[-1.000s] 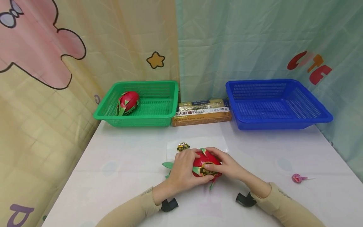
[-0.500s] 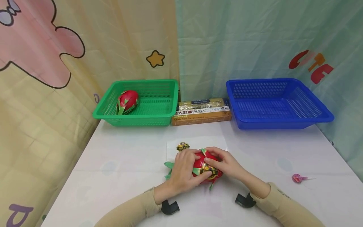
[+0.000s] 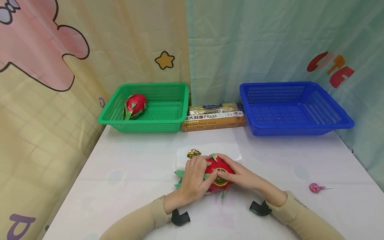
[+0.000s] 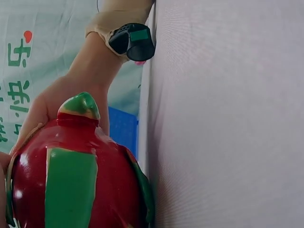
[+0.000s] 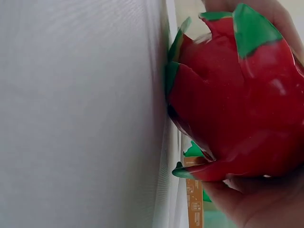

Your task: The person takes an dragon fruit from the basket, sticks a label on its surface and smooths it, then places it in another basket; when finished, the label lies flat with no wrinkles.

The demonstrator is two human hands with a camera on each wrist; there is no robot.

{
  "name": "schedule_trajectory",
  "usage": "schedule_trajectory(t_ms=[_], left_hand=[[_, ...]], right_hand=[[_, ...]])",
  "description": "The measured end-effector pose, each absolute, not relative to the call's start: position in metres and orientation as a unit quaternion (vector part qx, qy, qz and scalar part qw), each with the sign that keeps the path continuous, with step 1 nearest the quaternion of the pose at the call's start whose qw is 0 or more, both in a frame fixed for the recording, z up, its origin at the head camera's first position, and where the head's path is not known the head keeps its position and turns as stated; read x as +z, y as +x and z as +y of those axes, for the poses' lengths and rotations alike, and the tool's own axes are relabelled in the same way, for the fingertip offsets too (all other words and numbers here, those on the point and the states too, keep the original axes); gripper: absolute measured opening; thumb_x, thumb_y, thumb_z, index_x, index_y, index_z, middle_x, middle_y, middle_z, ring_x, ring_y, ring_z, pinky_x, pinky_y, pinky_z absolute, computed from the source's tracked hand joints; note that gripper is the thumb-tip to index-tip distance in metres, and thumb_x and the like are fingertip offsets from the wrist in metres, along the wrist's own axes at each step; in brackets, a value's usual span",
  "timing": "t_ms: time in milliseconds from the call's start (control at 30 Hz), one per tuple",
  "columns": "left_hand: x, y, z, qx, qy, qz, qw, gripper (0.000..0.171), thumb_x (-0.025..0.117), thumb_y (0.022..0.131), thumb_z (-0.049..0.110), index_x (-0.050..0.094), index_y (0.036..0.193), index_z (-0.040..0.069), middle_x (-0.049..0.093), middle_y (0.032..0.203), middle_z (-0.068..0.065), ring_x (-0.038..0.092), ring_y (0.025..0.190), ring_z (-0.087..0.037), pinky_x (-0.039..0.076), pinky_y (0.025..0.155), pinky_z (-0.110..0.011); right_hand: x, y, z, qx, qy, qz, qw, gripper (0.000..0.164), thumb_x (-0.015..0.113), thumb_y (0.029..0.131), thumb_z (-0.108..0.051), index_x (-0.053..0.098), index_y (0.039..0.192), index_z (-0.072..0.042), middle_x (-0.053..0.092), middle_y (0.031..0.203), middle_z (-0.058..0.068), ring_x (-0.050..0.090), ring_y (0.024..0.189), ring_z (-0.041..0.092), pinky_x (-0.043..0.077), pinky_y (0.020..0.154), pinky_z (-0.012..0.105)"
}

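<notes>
A red dragon fruit (image 3: 214, 164) with green-tipped scales lies on the table between both hands. My left hand (image 3: 193, 178) holds its leafy left end, fingers over the top. On the right side, my right hand (image 3: 241, 173) grips it with the fingers behind. Both thumbs touch a round black-and-gold sticker (image 3: 221, 181) on its near face, covering part of it. Behind the hands lies a white sticker sheet (image 3: 222, 151) bearing another round sticker (image 3: 194, 153). In the left wrist view, the dragon fruit (image 4: 114, 180) shows close up; the right wrist view shows its scaly red side (image 5: 237, 104).
A green basket (image 3: 144, 126) holding a second dragon fruit (image 3: 135, 104) stands at the back left. At the back right is a blue basket (image 3: 288, 131). Pasta packages (image 3: 213, 123) sit between them. A lollipop (image 3: 314, 188) lies on the right side of the table.
My left thumb has slid up from the sticker's lower edge to its upper left. The right thumb lifted slightly, then came down near the left thumb. Both hands stay around the dragon fruit.
</notes>
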State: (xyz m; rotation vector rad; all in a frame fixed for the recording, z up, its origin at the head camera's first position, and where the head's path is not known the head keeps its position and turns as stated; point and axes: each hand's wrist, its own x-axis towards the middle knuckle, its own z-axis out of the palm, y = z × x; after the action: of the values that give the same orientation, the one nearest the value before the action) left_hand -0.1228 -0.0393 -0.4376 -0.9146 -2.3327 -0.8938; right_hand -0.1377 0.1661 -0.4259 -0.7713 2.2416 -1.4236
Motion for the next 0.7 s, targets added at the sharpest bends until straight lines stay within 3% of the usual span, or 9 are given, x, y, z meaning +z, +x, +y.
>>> schedule_trajectory(t_ms=[333,467,567,633,700], left_hand=[[-0.4359,-0.1275,-0.0414,-0.357,-0.341,-0.837,0.237,0.012,0.041,0.095,0.019,0.049,0.09,0.012,0.059,0.11,-0.004,0.051,0.098,-0.019,0.038,0.08,-0.033],[-0.4363,-0.127,-0.0438,-0.361,-0.341,-0.839,0.222,0.017,0.041,0.097,0.026,0.05,0.093,0.011,0.058,0.112,-0.004,0.05,0.1,-0.018,0.038,0.08,-0.032],[-0.4359,-0.1261,-0.0446,-0.358,-0.342,-0.843,0.213,0.03,0.05,0.092,0.041,0.05,0.097,0.011,0.056,0.116,-0.004,0.049,0.102,-0.017,0.039,0.082,-0.033],[-0.4358,-0.1256,-0.0448,-0.348,-0.347,-0.846,0.208,0.041,0.058,0.086,0.05,0.049,0.099,0.011,0.054,0.117,-0.003,0.048,0.104,-0.016,0.039,0.082,-0.033],[-0.4356,-0.1254,-0.0448,-0.334,-0.353,-0.85,0.203,0.052,0.065,0.077,0.056,0.048,0.099,0.012,0.053,0.118,-0.002,0.047,0.105,-0.016,0.038,0.082,-0.032]], right_hand=[[-0.4263,-0.1369,0.1693,-0.515,-0.303,0.79,0.141,0.053,0.051,0.097,-0.018,0.031,0.146,-0.011,0.046,0.136,0.015,0.051,0.11,0.027,0.045,0.09,0.036],[-0.4263,-0.1374,0.169,-0.508,-0.304,0.794,0.139,0.049,0.043,0.1,-0.019,0.031,0.147,-0.013,0.043,0.141,0.012,0.049,0.117,0.025,0.043,0.095,0.035],[-0.4261,-0.1379,0.1701,-0.492,-0.302,0.803,0.149,0.049,0.04,0.102,-0.022,0.028,0.149,-0.017,0.038,0.146,0.008,0.045,0.123,0.023,0.039,0.099,0.04],[-0.4255,-0.1378,0.172,-0.477,-0.303,0.809,0.161,0.055,0.046,0.099,-0.025,0.025,0.15,-0.02,0.036,0.146,0.008,0.045,0.122,0.024,0.039,0.098,0.045],[-0.4248,-0.138,0.1744,-0.461,-0.312,0.813,0.171,0.071,0.06,0.092,-0.03,0.02,0.151,-0.022,0.034,0.147,0.007,0.044,0.122,0.024,0.038,0.098,0.048]])
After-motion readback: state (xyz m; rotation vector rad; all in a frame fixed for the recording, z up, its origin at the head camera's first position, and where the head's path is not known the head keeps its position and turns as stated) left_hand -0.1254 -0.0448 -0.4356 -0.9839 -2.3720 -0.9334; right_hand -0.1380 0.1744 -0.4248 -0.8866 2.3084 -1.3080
